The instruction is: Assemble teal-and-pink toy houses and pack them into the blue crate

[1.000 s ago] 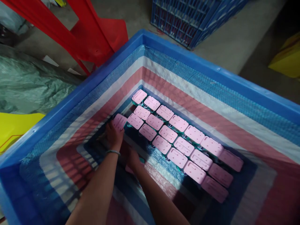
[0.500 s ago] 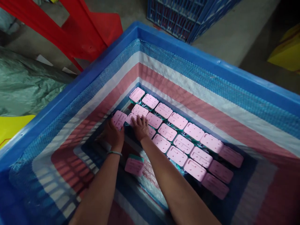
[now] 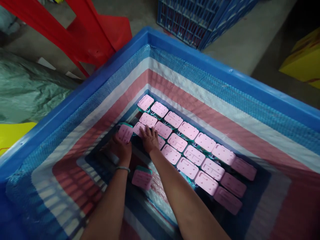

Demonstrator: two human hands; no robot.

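Observation:
Rows of pink plastic cases with green undersides lie side by side on the lined bottom of a blue crate. My left hand is closed round one pink case at the left end of the rows; that case is tilted, its green edge showing at the top. My right hand rests on the cases beside it, fingers spread, fingertips touching a pink case. A separate pink case with a green top edge lies nearer me, between my forearms.
Striped woven sheeting lines the crate walls. Outside stand a red plastic chair, another blue crate and a yellow object at right. A green plastic sack lies at left.
The case in my left hand has tipped, so its green edge now shows. My right hand has stayed on the same cases. The view has shifted slightly.

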